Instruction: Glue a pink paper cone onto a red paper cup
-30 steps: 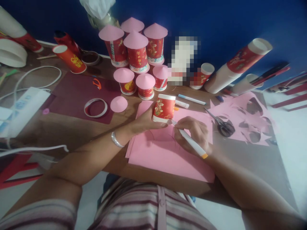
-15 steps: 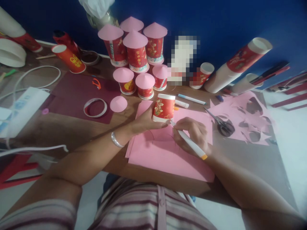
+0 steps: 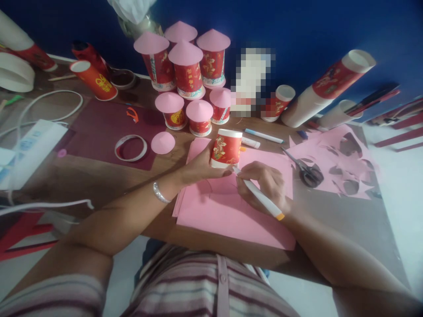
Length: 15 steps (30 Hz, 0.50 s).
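Observation:
My left hand (image 3: pixel 201 167) is closed around a red paper cup (image 3: pixel 227 149) with white bands and gold drawings, its fingers partly hidden behind it. In my right hand (image 3: pixel 262 182) is a white marker pen (image 3: pixel 261 197) with an orange end, its tip at the lower edge of the cup. Both hands are over a stack of pink paper (image 3: pixel 231 224), on which thin curved lines show. Left of the cup lies a small pink paper cone (image 3: pixel 163 143). Behind it stand several red cups (image 3: pixel 187 81) topped with pink cone roofs.
Scissors (image 3: pixel 309 174) rest on cut pink scraps (image 3: pixel 337 163) at the right. A blue-and-white marker (image 3: pixel 263 136) lies behind the paper. Stacked cups (image 3: pixel 327 90) lean near the wall. At the left are a cardboard ring (image 3: pixel 131 148), a white cable (image 3: pixel 49 93) and a white box (image 3: pixel 33 152).
The marker tip has shifted very slightly left along the cup's lower edge. My left hand keeps the cup in nearly the same place.

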Each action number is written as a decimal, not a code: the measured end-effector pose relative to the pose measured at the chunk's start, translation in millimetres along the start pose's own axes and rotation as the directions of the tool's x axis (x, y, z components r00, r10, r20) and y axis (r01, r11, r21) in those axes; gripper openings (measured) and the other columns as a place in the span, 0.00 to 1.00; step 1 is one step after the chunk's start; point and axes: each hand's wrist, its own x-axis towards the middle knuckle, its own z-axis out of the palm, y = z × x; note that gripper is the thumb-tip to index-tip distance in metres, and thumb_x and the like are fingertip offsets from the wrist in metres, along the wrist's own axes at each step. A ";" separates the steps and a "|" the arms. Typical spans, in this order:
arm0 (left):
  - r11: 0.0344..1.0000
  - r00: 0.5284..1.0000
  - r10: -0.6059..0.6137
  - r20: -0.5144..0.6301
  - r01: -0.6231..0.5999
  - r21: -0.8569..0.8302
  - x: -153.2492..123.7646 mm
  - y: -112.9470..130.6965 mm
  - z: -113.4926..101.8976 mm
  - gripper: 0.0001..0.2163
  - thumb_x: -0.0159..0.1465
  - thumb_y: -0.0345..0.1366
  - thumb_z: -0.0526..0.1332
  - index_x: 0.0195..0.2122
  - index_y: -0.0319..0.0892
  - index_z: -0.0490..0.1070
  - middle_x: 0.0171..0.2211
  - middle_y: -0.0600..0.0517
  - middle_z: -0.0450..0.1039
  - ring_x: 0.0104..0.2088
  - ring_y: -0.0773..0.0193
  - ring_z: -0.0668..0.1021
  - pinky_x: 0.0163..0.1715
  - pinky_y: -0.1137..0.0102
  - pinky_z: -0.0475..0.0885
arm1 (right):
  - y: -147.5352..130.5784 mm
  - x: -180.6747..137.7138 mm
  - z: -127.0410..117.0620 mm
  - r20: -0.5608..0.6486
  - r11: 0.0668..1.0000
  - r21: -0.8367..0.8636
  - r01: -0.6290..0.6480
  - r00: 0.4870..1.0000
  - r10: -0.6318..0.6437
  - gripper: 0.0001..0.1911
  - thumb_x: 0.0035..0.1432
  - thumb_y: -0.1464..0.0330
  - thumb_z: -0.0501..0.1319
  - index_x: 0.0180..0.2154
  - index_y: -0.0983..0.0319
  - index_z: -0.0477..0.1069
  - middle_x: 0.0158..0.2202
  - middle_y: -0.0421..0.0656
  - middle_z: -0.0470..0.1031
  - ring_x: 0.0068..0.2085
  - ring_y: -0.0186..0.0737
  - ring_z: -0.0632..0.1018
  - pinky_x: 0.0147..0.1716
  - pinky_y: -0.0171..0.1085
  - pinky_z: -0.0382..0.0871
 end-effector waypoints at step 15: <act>0.940 0.997 -0.028 0.074 0.052 -0.338 -0.8 -1.4 2.0 0.23 0.67 0.50 0.68 0.59 0.46 0.69 0.55 0.46 0.78 0.57 0.52 0.80 0.58 0.58 0.74 | -0.2 -0.5 -1.3 0.003 1.000 -0.003 0.000 1.000 0.000 0.10 0.62 0.78 0.63 0.39 0.58 0.68 0.28 0.39 0.77 0.27 0.34 0.79 0.27 0.32 0.75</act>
